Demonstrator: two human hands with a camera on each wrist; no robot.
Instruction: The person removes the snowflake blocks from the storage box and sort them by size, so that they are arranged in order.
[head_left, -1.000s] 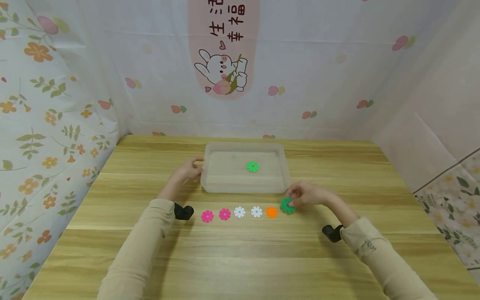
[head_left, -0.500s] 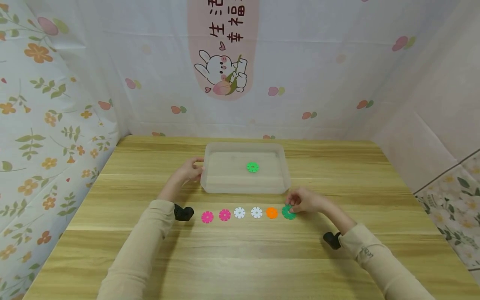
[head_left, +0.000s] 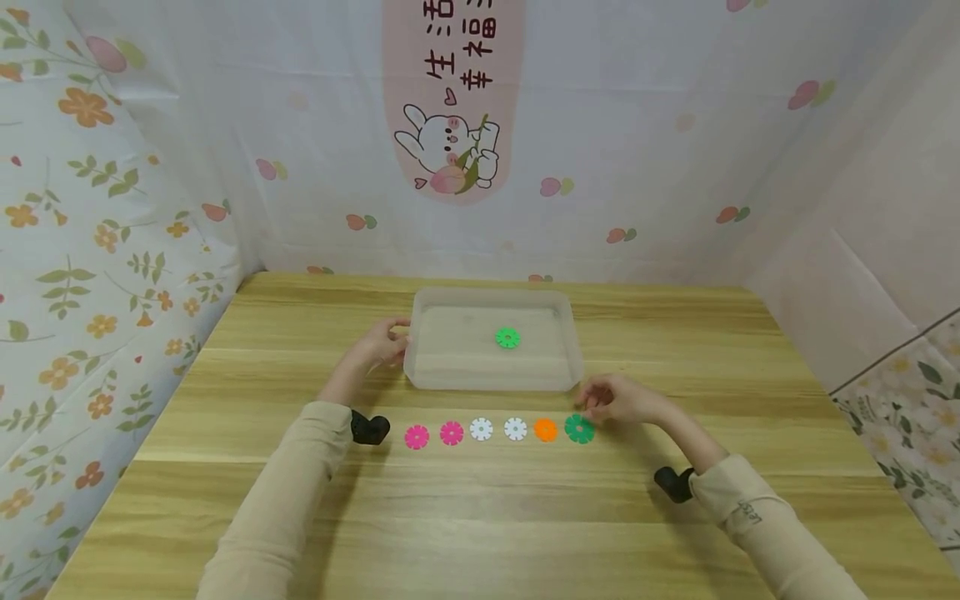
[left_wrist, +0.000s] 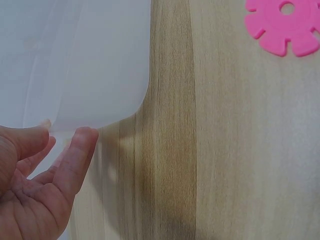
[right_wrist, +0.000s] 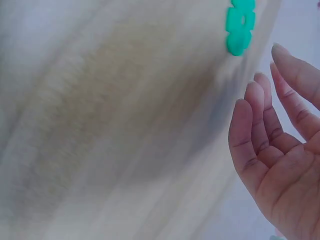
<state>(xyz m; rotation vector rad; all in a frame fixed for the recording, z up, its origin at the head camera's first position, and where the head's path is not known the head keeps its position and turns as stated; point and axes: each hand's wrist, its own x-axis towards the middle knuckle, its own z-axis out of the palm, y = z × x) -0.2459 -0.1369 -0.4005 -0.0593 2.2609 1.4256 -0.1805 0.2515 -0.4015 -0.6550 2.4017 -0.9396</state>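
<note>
A translucent white tray (head_left: pixel 495 381) holds one bright green notched disc (head_left: pixel 507 337). My left hand (head_left: pixel 381 343) touches the tray's left side with its fingertips, its fingers relaxed. In front of the tray lies a row of flat notched plastic discs: two pink ones (head_left: pixel 417 437), two white ones (head_left: pixel 482 429), an orange one (head_left: pixel 545 430) and a dark green one (head_left: pixel 578 429) at the right end. Just beside the dark green disc is my right hand (head_left: pixel 624 399). The right wrist view shows its fingers loosely bent, holding nothing, apart from the green disc (right_wrist: pixel 239 25).
The wood-grain table (head_left: pixel 480 517) extends in front of the row and to both sides. A printed cloth (head_left: pixel 600 125) hangs at the table's back edge. Black wrist devices (head_left: pixel 371 429) sit below both hands, near the sleeves.
My right hand has set the dark green disc down at the right end of the row and let it go, moving slightly off it. My left hand has stayed at the tray.
</note>
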